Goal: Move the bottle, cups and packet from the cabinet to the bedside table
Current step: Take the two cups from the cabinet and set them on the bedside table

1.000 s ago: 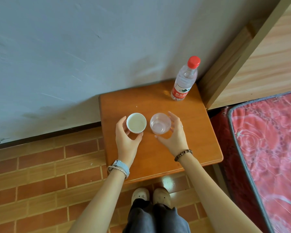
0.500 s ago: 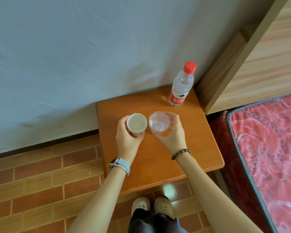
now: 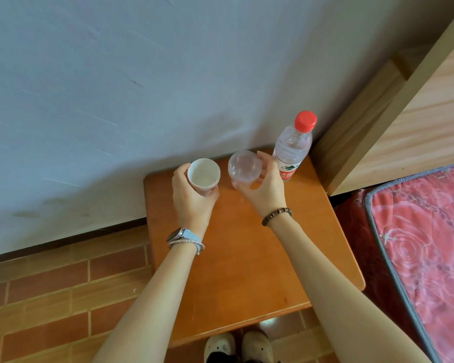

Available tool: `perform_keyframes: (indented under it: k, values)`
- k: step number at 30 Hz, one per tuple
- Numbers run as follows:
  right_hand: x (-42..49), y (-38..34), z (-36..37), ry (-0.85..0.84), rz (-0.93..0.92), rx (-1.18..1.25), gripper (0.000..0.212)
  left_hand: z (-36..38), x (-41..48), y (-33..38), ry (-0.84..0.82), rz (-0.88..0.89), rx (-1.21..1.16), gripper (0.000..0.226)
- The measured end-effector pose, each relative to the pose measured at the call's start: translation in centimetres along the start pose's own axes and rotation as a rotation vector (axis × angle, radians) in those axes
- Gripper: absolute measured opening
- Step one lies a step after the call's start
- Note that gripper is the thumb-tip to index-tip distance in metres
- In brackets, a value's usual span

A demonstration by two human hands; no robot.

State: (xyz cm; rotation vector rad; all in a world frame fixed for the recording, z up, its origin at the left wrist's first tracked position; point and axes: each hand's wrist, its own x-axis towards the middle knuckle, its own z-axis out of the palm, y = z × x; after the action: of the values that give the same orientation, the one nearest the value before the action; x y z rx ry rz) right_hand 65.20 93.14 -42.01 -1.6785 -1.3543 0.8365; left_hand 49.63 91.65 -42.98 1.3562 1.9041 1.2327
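White cup (image 3: 203, 176): held in the left hand (image 3: 192, 203), apparently lifted just above the rear of the bedside table (image 3: 247, 271).
Clear cup (image 3: 244, 166): held in the right hand (image 3: 264, 191), beside the white cup but apart from it, and also seemingly off the wood.
Axis and heading: each cup's long axis runs close to vertical with the mouth up. The wide lens hides any slight tilt.
Left grip: fingers and thumb curl round the white cup's wall and close snugly on it.
Right grip: the thumb sits on the near side and the fingers wrap the far side of the clear cup, a closed hold.
Bottle (image 3: 292, 150): upright with its red cap up, just beyond the right fingertips on the table's rear corner. I cannot tell whether it touches them.
Packet: not in view.
Step in hand: probably setting the two cups down, with the bottle already delivered.
Next move: lower each cup straight down so its base lands flat on the wood beneath the palms. Keep the clear cup off the bottle, then release.
Surroundings: wall (image 3: 116, 87) beyond the knuckles, mattress (image 3: 430, 244) outside the right forearm.
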Motion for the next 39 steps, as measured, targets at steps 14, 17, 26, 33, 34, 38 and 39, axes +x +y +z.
perform_keyframes:
  k: [14, 17, 26, 33, 34, 38, 39]
  values:
    - [0.5, -0.1, 0.4, -0.010, -0.028, 0.009, 0.073, 0.8, 0.2, -0.6, 0.004, 0.010, 0.009, 0.072]
    - [0.5, 0.0, 0.2, -0.031, -0.009, -0.019, 0.079, 0.7, -0.1, -0.6, -0.001, -0.001, 0.021, 0.076]
    - [-1.4, -1.2, -2.0, -0.097, 0.076, -0.076, 0.080, -1.5, -1.4, 1.4, -0.029, -0.082, 0.085, 0.083]
    - [-5.7, -8.3, -8.4, -0.029, 0.111, -0.231, 0.023, -7.6, -4.7, 8.0, -0.082, -0.048, 0.264, 0.033]
    - [-6.4, -9.5, -9.6, -0.063, 0.114, -0.267, 0.019, -8.8, -5.2, 9.2, -0.113, -0.025, 0.301, 0.028]
    - [-9.2, -14.6, -14.4, -0.196, 0.025, -0.483, 0.013, -13.3, -7.4, 14.0, -0.249, 0.063, 0.475, 0.017]
    - [-10.0, -15.6, -15.5, -0.213, 0.006, -0.532, 0.013, -14.4, -8.1, 15.2, -0.274, 0.082, 0.510, 0.016]
